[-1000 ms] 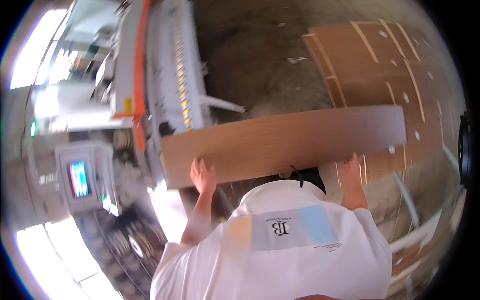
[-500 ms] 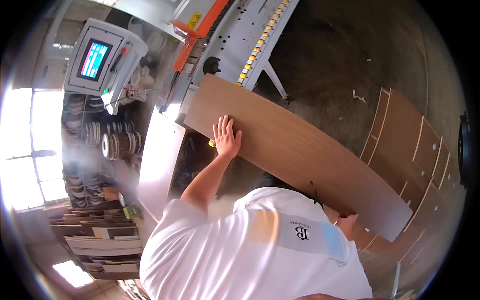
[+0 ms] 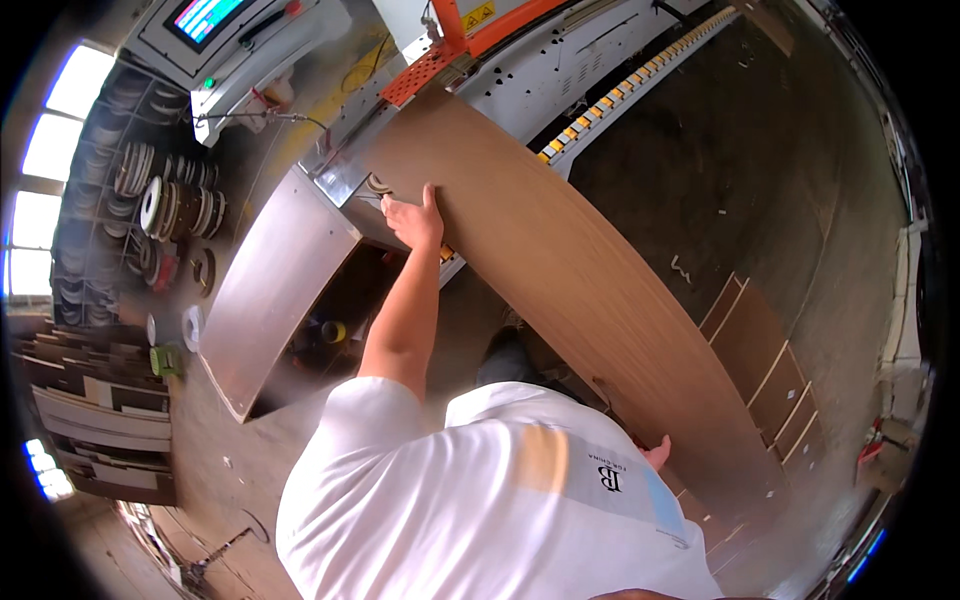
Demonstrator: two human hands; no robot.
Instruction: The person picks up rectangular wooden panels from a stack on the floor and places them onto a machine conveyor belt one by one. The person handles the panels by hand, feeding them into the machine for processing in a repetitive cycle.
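Observation:
A long brown wood-grain board (image 3: 560, 260) slants from the machine at the upper middle down to the lower right. Its far end lies under the orange perforated guard (image 3: 428, 75). My left hand (image 3: 414, 222) is at the board's left edge near that end, its fingers stretched out and the thumb apart. Whether its palm presses on the edge cannot be made out. Lower right, my right hand (image 3: 657, 454) grips the near edge of the board, with the thumb showing and the other fingers hidden beneath.
A pale-topped cabinet (image 3: 285, 275) stands left of my left arm. Yellow rollers (image 3: 600, 115) line the machine's rail. A control panel (image 3: 215, 30) is at the upper left, with edging rolls (image 3: 165, 210) below it. More brown boards (image 3: 775, 370) lie at the right.
The board has moved up to the machine, its far end now under the orange guard. My left hand has slid from flat on its face to its left edge. The view has shifted.

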